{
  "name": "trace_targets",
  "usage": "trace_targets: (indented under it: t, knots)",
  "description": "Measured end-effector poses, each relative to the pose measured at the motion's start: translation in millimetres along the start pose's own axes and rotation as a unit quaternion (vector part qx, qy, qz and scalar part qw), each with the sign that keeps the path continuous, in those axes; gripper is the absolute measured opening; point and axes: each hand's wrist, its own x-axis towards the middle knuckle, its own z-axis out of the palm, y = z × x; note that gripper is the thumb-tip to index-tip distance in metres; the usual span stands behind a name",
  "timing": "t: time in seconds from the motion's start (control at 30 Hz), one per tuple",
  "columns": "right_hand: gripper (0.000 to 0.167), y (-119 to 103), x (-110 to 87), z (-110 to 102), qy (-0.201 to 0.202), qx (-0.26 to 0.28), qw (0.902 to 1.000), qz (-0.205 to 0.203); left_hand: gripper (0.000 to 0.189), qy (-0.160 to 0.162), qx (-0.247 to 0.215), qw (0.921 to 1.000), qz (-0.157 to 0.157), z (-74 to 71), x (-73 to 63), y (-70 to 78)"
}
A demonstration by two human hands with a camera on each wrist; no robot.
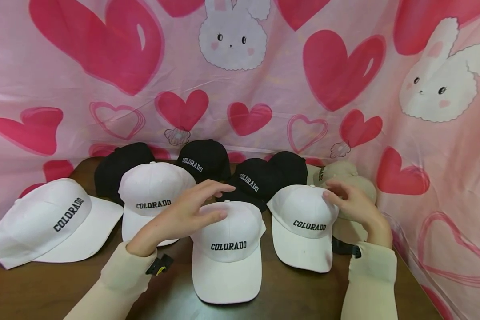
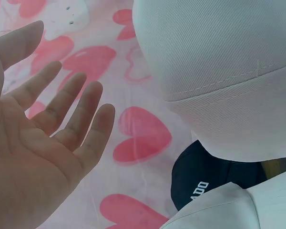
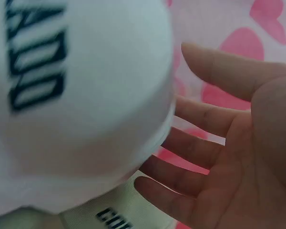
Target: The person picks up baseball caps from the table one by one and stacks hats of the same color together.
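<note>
Over the left side of the front white cap [image 1: 226, 275] hovers my left hand [image 1: 182, 211], fingers extended and holding nothing. In the left wrist view its fingers [image 2: 83, 114] are spread, apart from a white cap [image 2: 219, 52]. My right hand [image 1: 356, 205] is beside the crown of the right-hand white cap [image 1: 300, 249]. The right wrist view shows its fingers [image 3: 195, 148] loosely extended, the tips right at the edge of that cap [image 3: 105, 114] and partly hidden behind it. Both white caps carry dark COLORADO lettering and point their brims toward me.
Two more white caps stand at left, one upright [image 1: 156, 186] and one turned sideways [image 1: 44, 222]. Several black caps [image 1: 204, 155] line the back of the brown table [image 1: 164, 293]. Beige caps [image 1: 362, 182] are behind my right hand. A pink heart-print cloth [image 1: 240, 84] hangs behind.
</note>
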Motion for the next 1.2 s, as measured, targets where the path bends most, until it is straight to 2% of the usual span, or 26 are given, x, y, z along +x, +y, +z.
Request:
trace_targets:
  t: [0.27, 0.47, 0.57, 0.7, 0.87, 1.1, 1.2]
  knots:
    - [0.061, 25.4, 3.6, 5.7, -0.041, 0.035, 0.9985, 0.008, 0.054, 0.003, 0.012, 0.9997, 0.019, 5.7, 1.2, 0.3]
    - [0.055, 37.3, 6.5, 7.2, -0.047, 0.073, 0.9962, 0.005, 0.054, 0.000, 0.013, 0.9989, 0.045, 13.4, 3.3, 2.9]
    - [0.045, 43.2, 5.7, 7.2, -0.051, 0.119, 0.9915, -0.010, 0.054, -0.001, 0.019, 0.9987, 0.047, 15.8, 4.2, 3.2]
    - [0.028, 48.0, 4.3, 7.7, -0.065, 0.188, 0.9793, -0.039, 0.055, -0.003, 0.025, 0.9987, 0.044, 17.2, 4.7, 2.2]
    - [0.014, 43.6, 2.8, 5.3, -0.067, 0.227, 0.9687, -0.076, 0.055, -0.001, 0.022, 0.9987, 0.046, 17.9, 5.2, 0.7]
    - [0.021, 21.4, -6.4, -8.0, -0.078, 0.239, 0.9584, -0.135, 0.056, 0.009, -0.013, 0.9990, 0.041, 18.2, 6.1, 0.7]
    - [0.022, 7.4, -11.9, -14.6, -0.065, 0.233, 0.9545, -0.174, 0.057, 0.015, -0.040, 0.9984, 0.037, 17.7, 5.4, 1.8]
